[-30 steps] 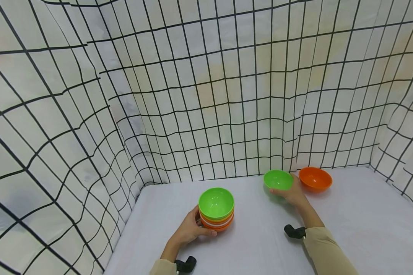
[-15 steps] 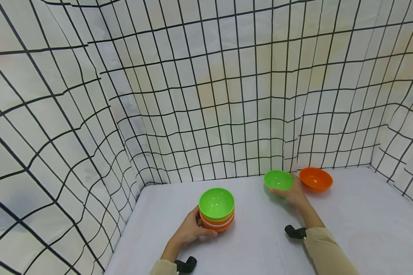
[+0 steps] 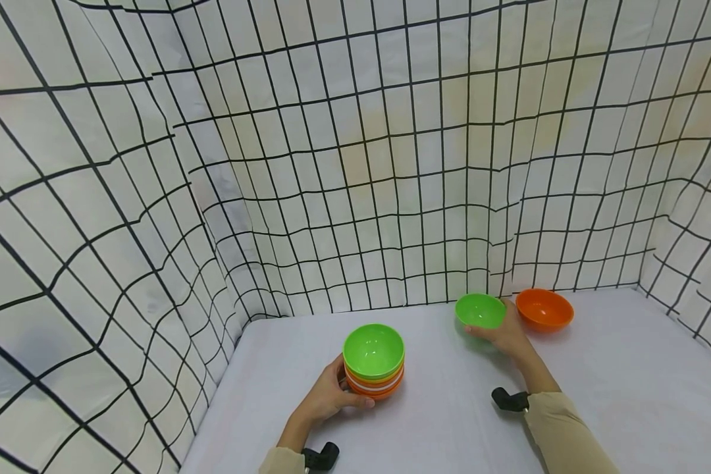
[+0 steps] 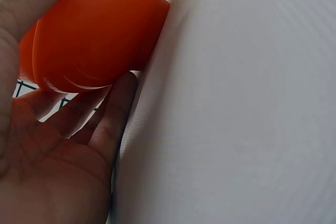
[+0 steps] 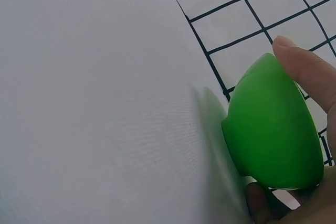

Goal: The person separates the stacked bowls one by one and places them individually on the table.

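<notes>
A stack of bowls stands on the white-covered table, a green bowl on top with yellow and orange ones under it. My left hand grips the stack low on its left side, thumb at the front and fingers behind. Up close in the left wrist view, the lowest visible orange bowl sits between thumb and fingers. Farther back on the right, my right hand holds a single green bowl by its right side. The right wrist view has this green bowl upright at the table surface, with the thumb near its rim.
An orange bowl stands just right of my right hand, near the table's back edge. White walls with a black grid rise behind and at both sides of the table. Each wrist carries a small black camera.
</notes>
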The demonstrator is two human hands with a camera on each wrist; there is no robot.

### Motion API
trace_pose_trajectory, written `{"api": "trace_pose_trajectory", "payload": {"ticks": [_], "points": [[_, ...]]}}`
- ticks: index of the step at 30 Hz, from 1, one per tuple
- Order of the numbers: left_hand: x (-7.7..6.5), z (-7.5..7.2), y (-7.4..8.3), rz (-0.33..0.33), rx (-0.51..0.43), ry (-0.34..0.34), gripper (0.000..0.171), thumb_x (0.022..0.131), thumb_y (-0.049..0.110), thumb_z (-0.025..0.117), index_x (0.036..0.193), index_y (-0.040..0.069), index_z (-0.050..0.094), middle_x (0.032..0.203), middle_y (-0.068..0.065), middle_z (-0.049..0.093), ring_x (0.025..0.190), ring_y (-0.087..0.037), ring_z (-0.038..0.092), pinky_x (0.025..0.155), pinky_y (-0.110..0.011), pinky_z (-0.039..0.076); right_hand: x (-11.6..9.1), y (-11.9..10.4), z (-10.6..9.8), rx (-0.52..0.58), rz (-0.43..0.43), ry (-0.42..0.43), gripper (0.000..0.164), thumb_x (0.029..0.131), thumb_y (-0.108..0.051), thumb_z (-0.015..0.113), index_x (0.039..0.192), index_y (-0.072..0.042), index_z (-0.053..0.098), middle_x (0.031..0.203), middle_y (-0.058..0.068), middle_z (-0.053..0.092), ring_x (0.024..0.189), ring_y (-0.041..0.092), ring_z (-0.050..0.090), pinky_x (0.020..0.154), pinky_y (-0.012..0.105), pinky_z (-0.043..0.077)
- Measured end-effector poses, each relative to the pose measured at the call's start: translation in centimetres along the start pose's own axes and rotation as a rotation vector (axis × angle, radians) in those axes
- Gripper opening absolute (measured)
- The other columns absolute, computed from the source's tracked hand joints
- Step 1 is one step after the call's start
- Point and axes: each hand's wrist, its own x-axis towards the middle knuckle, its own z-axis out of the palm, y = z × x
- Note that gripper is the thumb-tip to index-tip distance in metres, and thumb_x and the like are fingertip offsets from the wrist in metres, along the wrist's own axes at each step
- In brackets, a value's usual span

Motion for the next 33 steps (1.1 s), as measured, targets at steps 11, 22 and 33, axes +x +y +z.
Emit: {"api": "trace_pose_trajectory", "payload": {"ticks": [11,22,33], "points": [[-0.1,0.1,0.0,-0.003,0.017,0.002,0.101,0.069,0.012,0.095,0.154,0.024,0.042,0.149,-0.001,0.055,0.142,-0.028,0.051,0.123,-0.048,0.038,-0.3,-1.2,-0.7,-0.1,-0.026,0.01,0.131,0.08,-0.037,0.088,0.16,0.003,-0.008,0.163,0.035,0.012,0.143,0.052,0.027,0.121,0.068,0.03],[0.0,0.0,0.0,-0.012,0.003,0.001,0.101,0.069,0.012,0.095,0.154,0.022,0.041,0.149,-0.003,0.055,0.142,-0.028,0.05,0.123,-0.048,0.038,-1.2,-4.7,-1.0,-0.226,-0.116,0.048,0.129,0.077,-0.048,0.088,0.164,-0.005,0.002,0.167,0.028,0.016,0.149,0.053,0.019,0.117,0.076,0.026],[0.1,-0.1,-0.2,-0.009,0.001,-0.003,0.102,0.069,0.012,0.095,0.154,0.023,0.04,0.149,-0.003,0.054,0.142,-0.028,0.05,0.123,-0.046,0.038,-3.4,-9.0,0.8,-0.153,-0.231,-0.08,0.11,0.082,-0.047,0.084,0.161,-0.009,0.018,0.164,0.021,0.031,0.146,0.046,0.035,0.117,0.068,0.037]]}}
